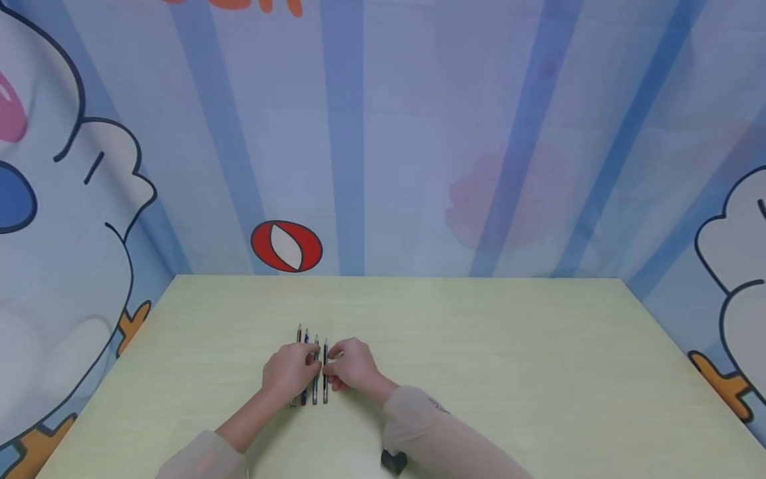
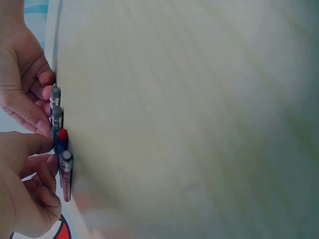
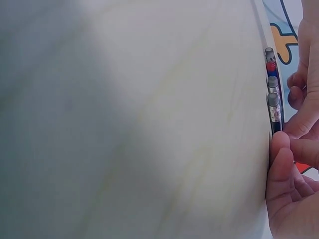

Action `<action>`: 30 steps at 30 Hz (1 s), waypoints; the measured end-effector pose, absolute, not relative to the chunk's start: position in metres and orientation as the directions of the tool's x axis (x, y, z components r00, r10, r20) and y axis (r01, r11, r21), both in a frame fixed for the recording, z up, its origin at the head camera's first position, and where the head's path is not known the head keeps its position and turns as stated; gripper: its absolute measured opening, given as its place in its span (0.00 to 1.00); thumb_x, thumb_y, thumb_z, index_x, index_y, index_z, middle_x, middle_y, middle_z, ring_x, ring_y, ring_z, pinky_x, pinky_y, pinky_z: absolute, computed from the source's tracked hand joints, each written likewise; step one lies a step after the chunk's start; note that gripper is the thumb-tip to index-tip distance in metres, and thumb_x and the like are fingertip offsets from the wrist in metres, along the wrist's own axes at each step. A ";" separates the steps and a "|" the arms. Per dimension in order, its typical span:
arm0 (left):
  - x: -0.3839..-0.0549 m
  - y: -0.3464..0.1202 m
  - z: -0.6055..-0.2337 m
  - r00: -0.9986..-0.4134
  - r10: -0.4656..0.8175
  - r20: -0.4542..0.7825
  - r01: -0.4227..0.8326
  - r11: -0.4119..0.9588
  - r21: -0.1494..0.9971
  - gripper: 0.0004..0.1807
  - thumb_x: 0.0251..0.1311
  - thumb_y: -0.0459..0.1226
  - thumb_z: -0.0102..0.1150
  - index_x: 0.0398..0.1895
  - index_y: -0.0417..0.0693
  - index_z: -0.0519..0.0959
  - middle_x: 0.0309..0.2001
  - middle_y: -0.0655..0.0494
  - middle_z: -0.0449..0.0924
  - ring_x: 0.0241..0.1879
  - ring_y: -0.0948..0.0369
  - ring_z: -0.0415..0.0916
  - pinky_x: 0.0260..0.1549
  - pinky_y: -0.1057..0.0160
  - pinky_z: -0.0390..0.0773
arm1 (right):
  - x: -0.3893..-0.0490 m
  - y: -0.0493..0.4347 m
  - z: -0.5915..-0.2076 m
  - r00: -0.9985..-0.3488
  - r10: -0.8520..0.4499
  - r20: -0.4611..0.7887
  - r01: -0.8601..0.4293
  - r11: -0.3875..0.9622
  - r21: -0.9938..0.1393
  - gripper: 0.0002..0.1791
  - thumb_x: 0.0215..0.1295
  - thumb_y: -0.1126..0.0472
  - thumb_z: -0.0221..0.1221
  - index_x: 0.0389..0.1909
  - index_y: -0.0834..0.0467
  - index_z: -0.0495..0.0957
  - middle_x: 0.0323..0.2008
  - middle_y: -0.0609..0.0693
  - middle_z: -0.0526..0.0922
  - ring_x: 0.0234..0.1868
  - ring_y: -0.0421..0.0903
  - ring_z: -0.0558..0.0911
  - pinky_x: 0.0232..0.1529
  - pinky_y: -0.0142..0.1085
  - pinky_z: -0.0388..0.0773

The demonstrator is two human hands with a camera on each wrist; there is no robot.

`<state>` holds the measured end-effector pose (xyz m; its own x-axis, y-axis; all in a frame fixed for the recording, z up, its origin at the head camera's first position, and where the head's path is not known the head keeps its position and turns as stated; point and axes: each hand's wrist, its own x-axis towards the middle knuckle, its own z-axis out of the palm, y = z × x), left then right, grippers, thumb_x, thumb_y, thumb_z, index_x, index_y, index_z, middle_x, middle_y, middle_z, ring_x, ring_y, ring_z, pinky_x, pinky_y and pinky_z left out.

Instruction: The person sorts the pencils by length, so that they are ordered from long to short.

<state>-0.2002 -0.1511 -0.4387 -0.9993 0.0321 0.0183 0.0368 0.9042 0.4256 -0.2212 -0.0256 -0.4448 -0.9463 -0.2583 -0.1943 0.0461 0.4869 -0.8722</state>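
Observation:
Several eraser-tipped pencils lie side by side on the table, points away from me. From the left in the head view come a dark red pencil [image 1: 299, 329], a blue pencil [image 1: 306, 334] and two dark pencils. My left hand [image 1: 290, 370] reaches over the left ones, its thumb and index finger pinching the third pencil [image 1: 315, 394]. My right hand [image 1: 356, 364] pinches the rightmost pencil [image 1: 326, 392] from its right side. A narrow gap separates these two. In the left wrist view, a red eraser end [image 2: 62, 134] shows among grey ones; fingers partly hide the shafts.
The pale yellow table [image 1: 509, 359] stretches far to the right of the hands. Behind it hangs a blue striped cloth [image 1: 407, 146] with cartoon prints. A small black object [image 1: 393, 461] shows beneath the right sleeve.

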 end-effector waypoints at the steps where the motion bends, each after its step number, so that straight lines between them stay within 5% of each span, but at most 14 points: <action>1: -0.200 -0.151 -0.439 -0.999 0.032 0.020 0.037 0.905 0.425 0.17 0.50 0.37 0.57 0.46 0.46 0.77 0.20 0.61 0.74 0.14 0.65 0.64 0.10 0.68 0.58 | -0.221 -0.026 -0.445 -0.946 -0.259 -0.196 0.047 0.488 -0.872 0.13 0.50 0.69 0.60 0.38 0.68 0.75 0.12 0.52 0.78 0.08 0.39 0.72 0.11 0.29 0.70; 12: -0.198 -0.156 -0.442 -0.999 0.019 0.051 0.040 0.892 0.450 0.17 0.51 0.38 0.56 0.46 0.48 0.77 0.22 0.60 0.75 0.16 0.66 0.64 0.11 0.68 0.59 | -0.216 -0.016 -0.442 -0.926 -0.337 -0.168 -0.015 0.478 -0.878 0.12 0.51 0.67 0.60 0.37 0.67 0.75 0.12 0.53 0.78 0.09 0.40 0.73 0.13 0.31 0.72; 23: -0.189 -0.178 -0.437 -0.996 0.037 0.082 0.072 0.867 0.494 0.12 0.53 0.39 0.55 0.41 0.50 0.79 0.25 0.62 0.76 0.21 0.67 0.67 0.17 0.70 0.64 | -0.215 0.044 -0.432 -0.887 -0.431 -0.162 -0.071 0.475 -0.877 0.12 0.53 0.63 0.58 0.38 0.65 0.76 0.18 0.54 0.79 0.14 0.43 0.74 0.19 0.35 0.73; 30: -0.190 -0.207 -0.430 -0.988 0.022 0.150 0.073 0.935 0.347 0.14 0.53 0.40 0.55 0.42 0.45 0.79 0.31 0.53 0.80 0.28 0.60 0.75 0.23 0.64 0.73 | -0.218 0.104 -0.422 -0.938 -0.342 -0.063 -0.154 0.569 -0.808 0.11 0.55 0.61 0.56 0.37 0.63 0.78 0.24 0.52 0.81 0.22 0.42 0.76 0.25 0.32 0.71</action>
<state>-0.1902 -0.2068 -0.4301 -0.9885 0.0217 0.1498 0.0731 0.9349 0.3472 -0.2178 0.1040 -0.4225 -0.9377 -0.3417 -0.0626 -0.1536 0.5695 -0.8075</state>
